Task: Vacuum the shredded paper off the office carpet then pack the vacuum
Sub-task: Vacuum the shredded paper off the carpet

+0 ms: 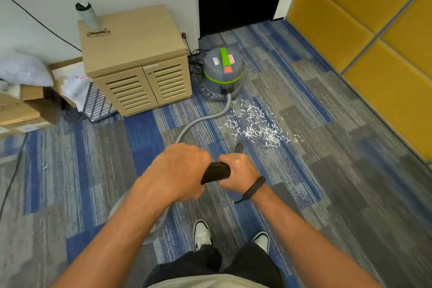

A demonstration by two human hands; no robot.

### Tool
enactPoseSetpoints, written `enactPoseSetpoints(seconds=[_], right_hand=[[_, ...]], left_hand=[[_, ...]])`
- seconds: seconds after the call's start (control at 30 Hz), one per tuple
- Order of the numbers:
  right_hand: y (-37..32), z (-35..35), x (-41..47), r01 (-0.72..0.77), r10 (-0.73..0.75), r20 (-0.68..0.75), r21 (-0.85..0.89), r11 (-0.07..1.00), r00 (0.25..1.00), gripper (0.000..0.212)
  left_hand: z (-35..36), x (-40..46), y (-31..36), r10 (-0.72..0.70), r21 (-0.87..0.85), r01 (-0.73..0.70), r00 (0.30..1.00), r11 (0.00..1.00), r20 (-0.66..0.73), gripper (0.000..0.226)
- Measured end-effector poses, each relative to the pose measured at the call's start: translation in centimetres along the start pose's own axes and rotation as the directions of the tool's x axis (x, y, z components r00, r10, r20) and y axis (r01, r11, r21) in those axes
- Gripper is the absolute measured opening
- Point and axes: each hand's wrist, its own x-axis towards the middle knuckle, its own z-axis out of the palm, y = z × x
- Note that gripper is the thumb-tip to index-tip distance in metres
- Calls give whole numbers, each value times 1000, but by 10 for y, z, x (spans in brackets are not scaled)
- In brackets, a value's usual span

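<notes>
Head view, looking down: left hand [180,170] and right hand [238,174] both curl around a black plastic vacuum wand handle [215,173] at centre frame. Grey ribbed hose [201,121] runs up to the grey-and-green canister vacuum [222,72], upper centre, beside a light wooden louvred cabinet [138,63]. White shredded paper [257,124] lies scattered on blue-grey striped carpet [327,170], right of the hose.

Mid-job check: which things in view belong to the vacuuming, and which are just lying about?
Job: vacuum, hose, black handle gripped by left hand and right hand, shredded paper, carpet.

Lying about: cabinet, bottle, cardboard boxes.
</notes>
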Motion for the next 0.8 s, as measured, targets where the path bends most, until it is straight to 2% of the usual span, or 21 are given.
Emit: enactPoseSetpoints(seconds=[0.2,0.37,0.63,0.8], right_hand=[[-7,11,23,73,-72,62,-9,997,995,19],[-9,16,41,56,-59,108,35,998,992,18],[0,8,36,53,-59,90,65,996,994,13],[0,6,44,88,-90,101,19,996,991,16]], left_hand=[[3,-13,-13,-74,-8,73,996,997,-49,18],[2,-9,-22,-111,-25,110,993,994,-28,17],[1,-2,-13,-107,-25,107,994,994,-35,18],[-1,-3,-22,-131,-39,130,990,991,-46,19]])
